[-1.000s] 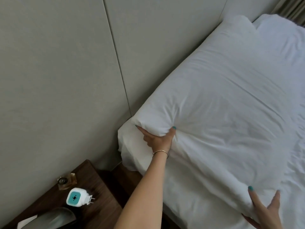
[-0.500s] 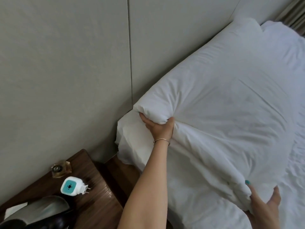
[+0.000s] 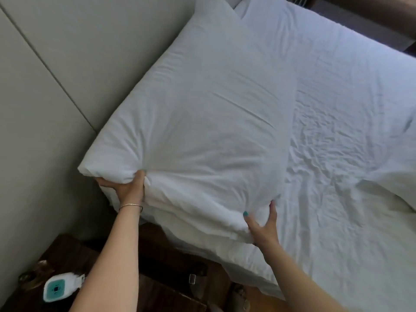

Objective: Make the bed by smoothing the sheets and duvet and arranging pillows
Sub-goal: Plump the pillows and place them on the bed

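A large white pillow (image 3: 202, 113) lies along the padded headboard at the near end of the bed. My left hand (image 3: 129, 188) grips its near-left corner, with bunched fabric between thumb and fingers. My right hand (image 3: 262, 224) holds the near-right corner, thumb on top and fingers spread against the edge. A second white pillow (image 3: 265, 21) lies beyond it by the headboard. The wrinkled white sheet (image 3: 337, 143) covers the mattress to the right. A fold of white duvet (image 3: 391, 192) shows at the right edge.
The grey padded headboard (image 3: 67, 64) fills the left side. A dark wooden nightstand (image 3: 67, 266) stands at lower left with a white and teal plug device (image 3: 55, 289) and a small glass bottle (image 3: 29, 279). Sandals (image 3: 238, 293) lie on the floor beside the bed.
The view has swung right and pulled back, showing more of the bed. Both hands kept hold of the pillow's near corners, and the right hand now shows in full.
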`<state>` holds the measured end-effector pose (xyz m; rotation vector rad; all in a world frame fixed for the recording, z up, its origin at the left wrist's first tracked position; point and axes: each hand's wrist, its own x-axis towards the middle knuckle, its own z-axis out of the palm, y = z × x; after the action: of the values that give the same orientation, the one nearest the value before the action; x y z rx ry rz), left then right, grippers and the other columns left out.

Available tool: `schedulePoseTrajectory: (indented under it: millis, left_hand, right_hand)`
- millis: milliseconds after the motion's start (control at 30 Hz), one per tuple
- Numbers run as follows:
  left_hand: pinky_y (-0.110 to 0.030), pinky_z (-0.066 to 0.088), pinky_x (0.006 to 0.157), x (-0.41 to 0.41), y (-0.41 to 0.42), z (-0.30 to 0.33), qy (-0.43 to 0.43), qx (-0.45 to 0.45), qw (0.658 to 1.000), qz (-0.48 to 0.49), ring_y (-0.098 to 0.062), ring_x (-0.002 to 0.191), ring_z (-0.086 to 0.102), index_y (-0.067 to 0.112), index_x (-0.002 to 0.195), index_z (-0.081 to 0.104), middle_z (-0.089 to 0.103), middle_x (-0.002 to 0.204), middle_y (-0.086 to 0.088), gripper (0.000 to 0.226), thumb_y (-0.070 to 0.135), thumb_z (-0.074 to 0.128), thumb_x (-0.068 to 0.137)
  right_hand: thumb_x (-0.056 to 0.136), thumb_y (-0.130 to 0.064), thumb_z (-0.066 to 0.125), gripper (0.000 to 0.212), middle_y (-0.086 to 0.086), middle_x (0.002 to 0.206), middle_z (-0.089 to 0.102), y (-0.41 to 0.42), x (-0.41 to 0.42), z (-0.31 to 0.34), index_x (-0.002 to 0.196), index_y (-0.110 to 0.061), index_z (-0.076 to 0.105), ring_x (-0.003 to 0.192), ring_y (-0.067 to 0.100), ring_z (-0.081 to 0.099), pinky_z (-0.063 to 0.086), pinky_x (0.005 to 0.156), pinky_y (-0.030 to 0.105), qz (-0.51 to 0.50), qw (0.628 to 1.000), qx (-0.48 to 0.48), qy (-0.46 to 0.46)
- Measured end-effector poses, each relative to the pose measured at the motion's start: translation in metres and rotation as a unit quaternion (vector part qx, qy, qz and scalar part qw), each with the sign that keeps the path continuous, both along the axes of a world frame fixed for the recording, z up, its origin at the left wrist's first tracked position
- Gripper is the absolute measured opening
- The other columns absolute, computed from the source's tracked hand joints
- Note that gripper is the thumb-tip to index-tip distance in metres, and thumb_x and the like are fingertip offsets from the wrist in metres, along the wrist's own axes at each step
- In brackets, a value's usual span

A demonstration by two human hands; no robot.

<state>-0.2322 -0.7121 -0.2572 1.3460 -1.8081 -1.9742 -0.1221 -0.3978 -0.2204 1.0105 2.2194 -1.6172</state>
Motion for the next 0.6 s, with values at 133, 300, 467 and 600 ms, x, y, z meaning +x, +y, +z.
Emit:
schedulePoseTrajectory:
  millis: [133,300,467,600]
  left_hand:
    - [-0.030,0.050,0.092,-0.005,-0.009,-0.013,-0.032,0.006,0.999,0.004,-0.017,0.108,0.058,0.018,0.153,0.008,0.053,0.130,0.002,0.121,0.046,0.073,0.054]
    - [-0.022,0.052,0.081,-0.015,-0.012,-0.001,0.044,-0.041,0.998,0.005,-0.011,0.101,0.063,0.021,0.147,0.014,0.055,0.125,0.002,0.107,0.034,0.072,0.058]
    - [-0.037,0.055,0.089,-0.003,-0.052,-0.026,0.053,-0.031,0.998,0.006,-0.012,0.105,0.065,0.026,0.142,0.022,0.055,0.133,0.000,0.113,0.038,0.090,0.052]
    - [-0.038,0.055,0.087,0.036,-0.060,-0.022,0.007,0.016,1.000,0.007,-0.015,0.106,0.065,0.021,0.150,0.021,0.060,0.126,0.007,0.121,0.040,0.090,0.052]
  right_hand:
    - [0.080,-0.042,0.076,0.096,-0.020,0.155,0.019,-0.001,0.003,0.003,0.148,-0.052,0.009,0.137,0.017,0.037,0.043,0.106,0.042,-0.026,0.999,0.001,0.036]
    - [0.082,-0.031,0.076,0.089,-0.027,0.152,0.022,-0.011,0.005,0.018,0.146,-0.053,0.019,0.131,0.003,0.036,0.042,0.101,0.029,-0.096,0.990,0.014,0.103]
    - [0.083,-0.028,0.076,0.087,-0.029,0.151,0.020,-0.020,0.025,0.029,0.147,-0.050,0.022,0.137,0.001,0.027,0.038,0.106,0.031,-0.090,0.988,0.005,0.122]
    - [0.084,-0.026,0.074,0.089,-0.027,0.142,0.021,-0.025,0.053,0.019,0.149,-0.045,0.016,0.128,0.000,0.030,0.036,0.103,0.028,-0.045,0.996,-0.010,0.072]
